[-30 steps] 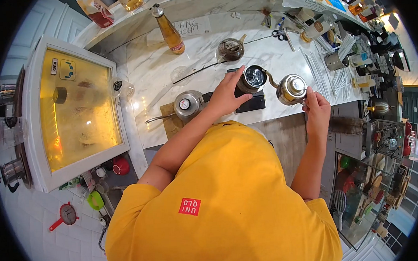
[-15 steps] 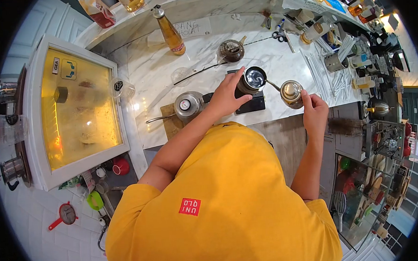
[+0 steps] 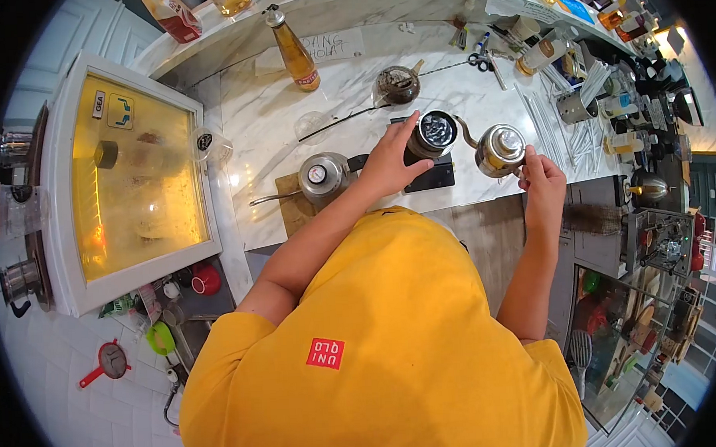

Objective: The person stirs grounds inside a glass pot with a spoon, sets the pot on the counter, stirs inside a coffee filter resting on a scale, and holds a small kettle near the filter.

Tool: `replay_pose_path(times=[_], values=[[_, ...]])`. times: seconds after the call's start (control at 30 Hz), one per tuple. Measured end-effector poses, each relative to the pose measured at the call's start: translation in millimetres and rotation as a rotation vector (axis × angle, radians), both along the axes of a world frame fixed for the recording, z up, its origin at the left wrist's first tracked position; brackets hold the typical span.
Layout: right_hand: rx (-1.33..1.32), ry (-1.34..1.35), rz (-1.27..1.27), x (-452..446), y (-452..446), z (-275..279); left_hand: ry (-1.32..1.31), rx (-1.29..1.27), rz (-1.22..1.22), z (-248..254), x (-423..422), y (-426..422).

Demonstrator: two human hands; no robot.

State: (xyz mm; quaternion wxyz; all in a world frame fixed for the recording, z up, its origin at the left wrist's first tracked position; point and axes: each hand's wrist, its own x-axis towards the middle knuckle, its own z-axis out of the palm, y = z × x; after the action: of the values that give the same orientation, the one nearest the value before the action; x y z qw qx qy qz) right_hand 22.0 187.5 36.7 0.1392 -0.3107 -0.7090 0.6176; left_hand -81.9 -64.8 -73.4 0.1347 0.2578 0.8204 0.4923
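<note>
My left hand (image 3: pixel 393 156) is curved around the left side of a black cup (image 3: pixel 437 132), its thumb on the near side and fingers on the far side. Dark, shiny contents show inside the cup, which stands on a black scale (image 3: pixel 440 177). In my right hand (image 3: pixel 541 182) is the handle of a small metal gooseneck kettle (image 3: pixel 502 151), its lid facing up and its spout pointing toward the cup's right rim. A larger steel kettle with a dial thermometer (image 3: pixel 322 177) stands left of my left hand, on a brown board (image 3: pixel 291 217).
Behind the cup are a round glass pot (image 3: pixel 397 85) with dark contents and a tall amber bottle (image 3: pixel 294 54). Scissors (image 3: pixel 479 61), straws (image 3: pixel 532 120) and a metal holder (image 3: pixel 574 108) lie to the right. A yellow-lit glass-door cabinet (image 3: pixel 139 179) stands at left.
My right hand has shifted slightly right with the gooseneck kettle, which is tipped differently now, its spout lifted and turned more upright beside the cup. My left hand stays in place.
</note>
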Motion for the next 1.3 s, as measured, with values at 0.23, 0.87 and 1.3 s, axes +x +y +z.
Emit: replay_pose_path(times=[0.23,0.87,1.3], values=[[-0.191,0.033,-0.050,8,16,5,0.005,0.047,0.068,-3,5,6],[0.365,-0.102,0.293,-27,28,-3,-0.018,0.059,0.245,8,12,24],[-0.081,-0.009,0.347,-57,77,3,-0.073,0.029,0.366,10,24,42]])
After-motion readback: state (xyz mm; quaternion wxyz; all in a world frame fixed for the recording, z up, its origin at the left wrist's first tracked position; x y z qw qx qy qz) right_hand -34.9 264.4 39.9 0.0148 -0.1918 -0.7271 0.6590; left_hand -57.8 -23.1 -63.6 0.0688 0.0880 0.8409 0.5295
